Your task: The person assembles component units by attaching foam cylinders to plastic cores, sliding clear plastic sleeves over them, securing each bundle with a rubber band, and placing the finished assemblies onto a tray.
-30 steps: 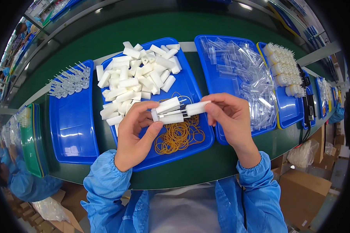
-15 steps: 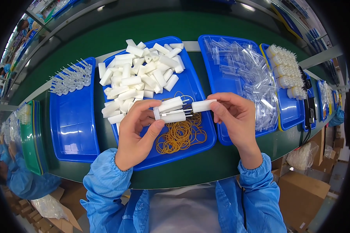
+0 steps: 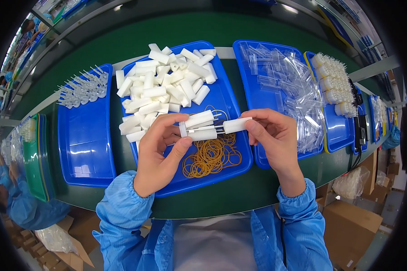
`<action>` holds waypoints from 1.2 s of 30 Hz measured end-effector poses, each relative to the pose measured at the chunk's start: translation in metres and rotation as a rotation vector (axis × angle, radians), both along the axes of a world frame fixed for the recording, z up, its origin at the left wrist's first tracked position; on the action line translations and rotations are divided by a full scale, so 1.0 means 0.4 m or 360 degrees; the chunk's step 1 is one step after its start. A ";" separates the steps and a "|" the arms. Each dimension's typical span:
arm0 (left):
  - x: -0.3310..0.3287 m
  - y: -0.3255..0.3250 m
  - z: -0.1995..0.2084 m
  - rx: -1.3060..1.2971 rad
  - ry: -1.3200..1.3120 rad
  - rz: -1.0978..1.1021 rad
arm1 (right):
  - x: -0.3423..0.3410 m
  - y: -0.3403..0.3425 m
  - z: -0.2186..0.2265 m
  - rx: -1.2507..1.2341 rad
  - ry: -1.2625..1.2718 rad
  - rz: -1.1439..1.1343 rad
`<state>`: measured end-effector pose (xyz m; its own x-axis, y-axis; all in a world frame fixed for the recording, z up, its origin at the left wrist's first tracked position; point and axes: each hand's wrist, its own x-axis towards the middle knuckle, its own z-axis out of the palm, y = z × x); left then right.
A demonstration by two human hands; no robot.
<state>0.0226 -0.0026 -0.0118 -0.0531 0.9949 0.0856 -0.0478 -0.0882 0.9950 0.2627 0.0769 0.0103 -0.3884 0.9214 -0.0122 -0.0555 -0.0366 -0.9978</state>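
Crooked push could bend the pins (image 3: 220, 127)
Left hand (image 3: 157, 156) grips cap (image 3: 182, 129); right hand (image 3: 274, 137) pinches tube (image 3: 236, 124) at 3 o'clock

Two bare hands are here: one left hand (image 3: 157, 158) and one right hand (image 3: 276, 139). The right holds one white foam cylinder (image 3: 236, 125). The left holds one translucent plastic base with thin rods (image 3: 183, 129), carrying at least two white cylinders. I count at least four blue rectangular plastic trays (image 3: 87, 156). Loose white foam pieces (image 3: 155, 91) are dozens; clear plastic tubes (image 3: 301, 101) also; tangled amber rubber bands (image 3: 205, 160), many, not exactly countable.
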 end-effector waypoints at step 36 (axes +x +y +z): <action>0.012 0.000 -0.008 0.0136 0.0332 -0.0014 | -0.049 -0.053 -0.023 0.0147 -0.0272 -0.0301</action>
<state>0.0273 -0.0024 -0.0150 -0.0168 0.9839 0.1777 0.1569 -0.1730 0.9723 0.2431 0.0558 0.0012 -0.2090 0.9776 0.0248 0.1167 0.0501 -0.9919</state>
